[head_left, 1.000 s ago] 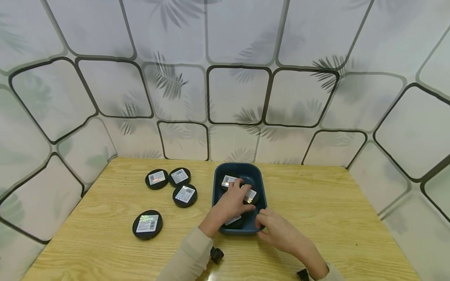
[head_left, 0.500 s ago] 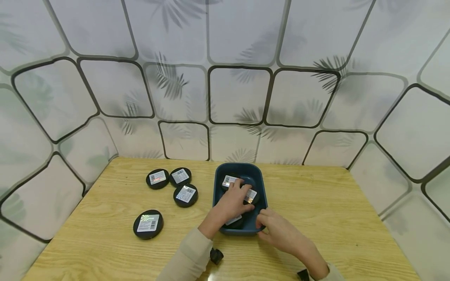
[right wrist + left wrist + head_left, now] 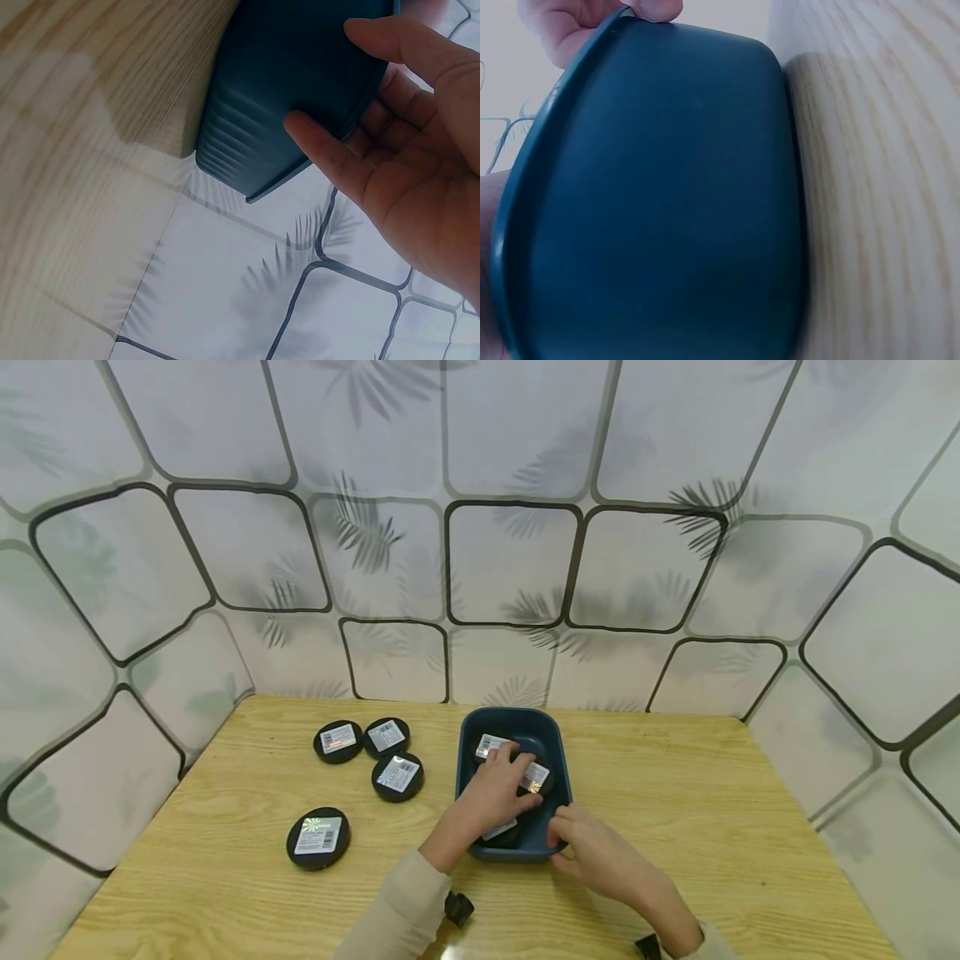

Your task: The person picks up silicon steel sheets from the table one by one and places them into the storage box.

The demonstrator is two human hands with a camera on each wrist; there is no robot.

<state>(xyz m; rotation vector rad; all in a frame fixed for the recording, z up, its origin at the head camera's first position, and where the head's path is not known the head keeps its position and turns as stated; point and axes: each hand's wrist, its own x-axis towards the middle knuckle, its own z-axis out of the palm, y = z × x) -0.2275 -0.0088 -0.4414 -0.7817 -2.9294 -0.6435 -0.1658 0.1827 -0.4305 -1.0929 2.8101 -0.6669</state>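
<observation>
A dark blue plastic bin (image 3: 557,739) stands on the wooden table, with several flat black round discs bearing white barcode labels inside. My left hand (image 3: 489,792) reaches in over the left rim and holds one black disc (image 3: 538,775) between thumb and fingers. Behind it lies a second disc (image 3: 487,745), partly under the fingertips; a third disc (image 3: 500,835) shows below the wrist. At the near right corner my right hand (image 3: 600,853) pinches the bin's rim, fingers inside and thumb outside. The left wrist view is filled mostly by the bin's outer wall (image 3: 660,195).
Left of the bin, three more discs sit close together, among them a labelled disc (image 3: 397,777). A single disc (image 3: 318,839) lies nearer the front left. The table (image 3: 675,777) ends at the back against a patterned curtain (image 3: 510,568).
</observation>
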